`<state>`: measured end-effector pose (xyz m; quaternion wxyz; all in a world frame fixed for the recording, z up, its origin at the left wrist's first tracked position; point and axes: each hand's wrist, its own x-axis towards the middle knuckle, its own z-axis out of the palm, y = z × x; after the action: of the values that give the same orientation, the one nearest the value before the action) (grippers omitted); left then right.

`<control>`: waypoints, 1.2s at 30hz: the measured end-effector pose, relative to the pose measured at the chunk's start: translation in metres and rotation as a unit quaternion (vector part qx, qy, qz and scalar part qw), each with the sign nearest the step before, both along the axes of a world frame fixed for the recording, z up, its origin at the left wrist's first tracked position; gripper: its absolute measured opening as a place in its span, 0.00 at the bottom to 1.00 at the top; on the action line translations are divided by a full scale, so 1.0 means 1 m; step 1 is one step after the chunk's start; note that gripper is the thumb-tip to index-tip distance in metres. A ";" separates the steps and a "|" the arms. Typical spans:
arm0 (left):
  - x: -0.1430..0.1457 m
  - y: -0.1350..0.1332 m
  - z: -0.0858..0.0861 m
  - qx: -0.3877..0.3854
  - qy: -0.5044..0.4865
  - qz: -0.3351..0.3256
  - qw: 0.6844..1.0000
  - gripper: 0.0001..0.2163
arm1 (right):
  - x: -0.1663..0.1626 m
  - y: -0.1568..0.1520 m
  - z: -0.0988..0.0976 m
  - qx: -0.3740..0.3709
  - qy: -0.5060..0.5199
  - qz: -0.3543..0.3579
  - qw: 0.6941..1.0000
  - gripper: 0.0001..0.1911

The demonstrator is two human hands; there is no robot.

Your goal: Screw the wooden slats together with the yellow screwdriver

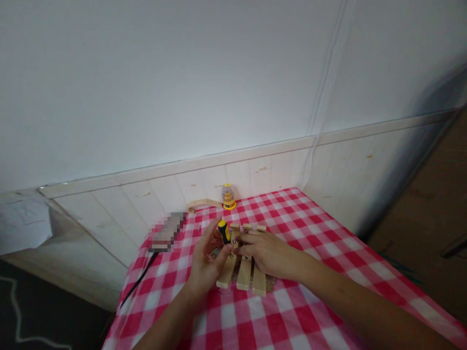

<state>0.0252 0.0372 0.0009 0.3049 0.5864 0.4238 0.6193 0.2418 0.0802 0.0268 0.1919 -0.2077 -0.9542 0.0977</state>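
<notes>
My left hand (208, 257) is closed around a screwdriver (224, 230) with a short yellow and black handle, tilted slightly; its tip is hidden by the fingers. Below lies a piece made of wooden slats (244, 274), set side by side with gaps, small dark metal fittings showing on them. My right hand (270, 252) rests across the slats from the right, gripping them, its fingertips close to the screwdriver and a metal fitting. Its thumb cannot be seen.
At the table's back edge stand a clear bottle with yellow cap and base (229, 197) and a curved wooden piece (204, 203). A blurred-out flat object (168, 232) with a black strap lies at left. The checkered tablecloth (288, 218) meets a white panelled wall (248, 171).
</notes>
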 end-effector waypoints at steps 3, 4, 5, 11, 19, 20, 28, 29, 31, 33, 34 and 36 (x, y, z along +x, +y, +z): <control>-0.003 -0.002 -0.002 -0.016 -0.008 -0.034 0.999 0.31 | 0.000 0.000 -0.001 -0.003 0.008 0.000 1.000 0.19; -0.004 -0.003 -0.002 -0.021 -0.012 -0.046 0.999 0.31 | 0.000 0.000 -0.001 -0.004 0.010 0.000 1.000 0.19; -0.005 -0.004 -0.001 -0.028 -0.018 -0.057 0.998 0.31 | 0.000 0.000 -0.002 -0.005 0.011 0.000 1.000 0.19; -0.006 -0.009 0.003 -0.060 -0.040 -0.101 0.992 0.32 | 0.000 0.001 -0.002 -0.018 0.022 0.003 1.000 0.22; -0.005 -0.009 0.006 -0.061 -0.078 -0.135 0.986 0.33 | 0.000 0.004 -0.005 -0.015 0.003 -0.001 1.000 0.19; -0.004 -0.008 0.007 -0.061 -0.082 -0.141 0.985 0.33 | 0.001 0.004 -0.006 -0.017 0.000 -0.001 1.000 0.19; -0.003 -0.006 0.007 -0.053 -0.097 -0.146 0.983 0.27 | 0.001 0.003 0.001 -0.014 -0.013 0.006 1.000 0.21; -0.001 -0.005 0.007 -0.056 -0.103 -0.147 0.982 0.24 | 0.001 0.003 0.002 -0.015 -0.016 0.004 1.000 0.22; 0.003 -0.002 0.007 -0.061 -0.131 -0.134 0.980 0.18 | 0.001 0.003 0.004 -0.015 -0.020 0.001 1.000 0.24; 0.009 0.002 0.008 -0.054 -0.177 -0.086 0.979 0.17 | 0.001 0.004 0.003 -0.014 -0.023 0.001 1.000 0.25; 0.012 0.005 0.009 -0.045 -0.190 -0.064 0.979 0.17 | 0.001 0.004 0.002 -0.014 -0.025 0.001 1.000 0.25; 0.017 0.010 0.010 -0.032 -0.199 -0.045 0.978 0.15 | 0.001 0.005 0.000 -0.015 -0.026 0.003 1.000 0.25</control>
<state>0.0425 0.0475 0.0111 0.4292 0.4600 0.3475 0.6953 0.2423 0.0854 0.0269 0.1639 -0.2101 -0.9579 0.1069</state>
